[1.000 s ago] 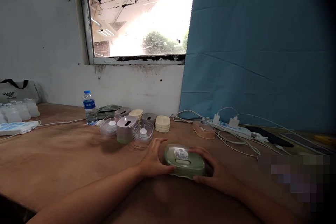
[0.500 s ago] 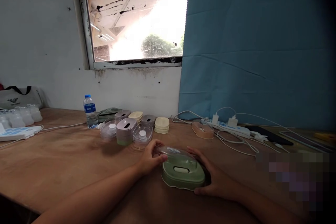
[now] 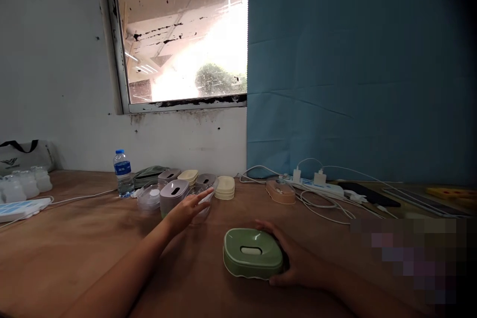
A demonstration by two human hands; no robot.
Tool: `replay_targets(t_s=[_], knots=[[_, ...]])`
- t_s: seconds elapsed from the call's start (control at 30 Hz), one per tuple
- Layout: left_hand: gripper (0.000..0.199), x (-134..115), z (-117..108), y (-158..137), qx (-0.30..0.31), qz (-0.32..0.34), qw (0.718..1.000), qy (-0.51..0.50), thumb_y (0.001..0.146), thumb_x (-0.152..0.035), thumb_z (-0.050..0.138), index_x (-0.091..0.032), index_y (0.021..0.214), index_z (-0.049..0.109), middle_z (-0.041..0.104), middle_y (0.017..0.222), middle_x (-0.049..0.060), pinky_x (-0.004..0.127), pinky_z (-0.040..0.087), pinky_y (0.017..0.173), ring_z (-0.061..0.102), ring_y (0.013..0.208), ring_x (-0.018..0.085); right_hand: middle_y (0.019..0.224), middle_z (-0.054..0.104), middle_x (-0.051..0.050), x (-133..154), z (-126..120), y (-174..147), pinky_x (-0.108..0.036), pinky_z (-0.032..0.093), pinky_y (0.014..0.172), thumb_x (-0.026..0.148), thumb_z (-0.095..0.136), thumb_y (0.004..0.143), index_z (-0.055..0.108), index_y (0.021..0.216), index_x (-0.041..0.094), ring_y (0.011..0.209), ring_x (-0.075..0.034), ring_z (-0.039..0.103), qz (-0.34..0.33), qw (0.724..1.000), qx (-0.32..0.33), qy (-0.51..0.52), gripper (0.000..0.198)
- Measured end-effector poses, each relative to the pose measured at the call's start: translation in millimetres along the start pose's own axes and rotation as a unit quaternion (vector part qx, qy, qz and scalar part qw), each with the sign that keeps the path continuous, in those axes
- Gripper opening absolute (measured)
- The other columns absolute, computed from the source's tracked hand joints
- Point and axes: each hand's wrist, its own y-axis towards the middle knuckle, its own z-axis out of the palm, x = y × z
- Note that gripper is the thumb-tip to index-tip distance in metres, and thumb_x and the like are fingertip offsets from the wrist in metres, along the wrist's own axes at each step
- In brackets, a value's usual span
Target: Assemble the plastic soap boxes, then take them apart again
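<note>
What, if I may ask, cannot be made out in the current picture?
In the head view:
Left hand: whether it grips the clear plastic, which blends into what lies behind.
Green container: its inside, hidden by its own top.
Water bottle: label print, too small.
Grey bag: its left end, cut off by the picture's edge.

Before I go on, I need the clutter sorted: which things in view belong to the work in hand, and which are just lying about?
In the work:
green box, held by the right hand
clear covers, at the left hand
probably mauve boxes and cream stack, similarly shaped

Lying about, it seems:
blue-capped bottle
white bottles
gray bag
power strip
</note>
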Motion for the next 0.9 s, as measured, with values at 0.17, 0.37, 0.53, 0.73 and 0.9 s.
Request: replay_targets(t_s=[0.17,0.37,0.53,0.73,0.9], knots=[[0.034,12,-6,0,0.055,0.017,0.996,0.063,0.081,-0.001,0.034,-0.022,0.098,0.056,0.035,0.136,0.001,0.035,0.042,0.079,0.051,0.08,0.015,0.134,0.029,-0.011,0,0,0,-0.038,0.028,0.101,0.04,0.075,0.053,0.017,0.133,0.023,0.122,-0.028,0.031,0.002,1.0,0.002,-0.009,0.101],[0.022,15,2,0,0.061,-0.009,0.997,0.05,0.081,-0.007,0.043,-0.018,0.073,0.061,0.053,0.12,0.003,0.036,0.041,0.078,0.05,0.083,0.017,0.134,0.028,-0.01,-2,0,0,-0.039,0.028,0.101,0.039,0.075,0.053,0.019,0.132,0.025,0.123,-0.028,0.03,-0.006,1.0,-0.001,-0.013,0.098],[0.024,11,6,-2,0.066,-0.054,0.995,0.056,0.074,-0.001,0.043,-0.018,0.076,0.059,0.059,0.108,0.005,0.036,0.039,0.08,0.051,0.089,0.02,0.135,0.027,-0.009,-2,-1,1,-0.04,0.028,0.1,0.041,0.074,0.052,0.022,0.132,0.025,0.122,-0.03,0.03,-0.007,1.0,-0.003,-0.021,0.097],[0.02,4,6,-4,0.075,-0.103,0.99,0.051,0.072,-0.014,0.047,-0.019,0.091,0.054,0.062,0.08,0.004,0.031,0.04,0.072,0.055,0.076,0.019,0.133,0.027,-0.01,1,0,1,-0.04,0.029,0.099,0.04,0.073,0.054,0.022,0.131,0.024,0.121,-0.029,0.031,-0.014,1.0,0.0,-0.028,0.095],[0.022,6,14,-6,0.037,-0.121,0.992,0.015,0.079,-0.02,0.044,-0.023,0.097,0.056,0.063,0.081,0.002,0.034,0.039,0.079,0.058,0.075,0.017,0.135,0.024,-0.011,1,-1,0,-0.042,0.029,0.1,0.04,0.073,0.052,0.015,0.134,0.023,0.123,-0.031,0.027,0.001,0.998,-0.025,-0.055,0.103]])
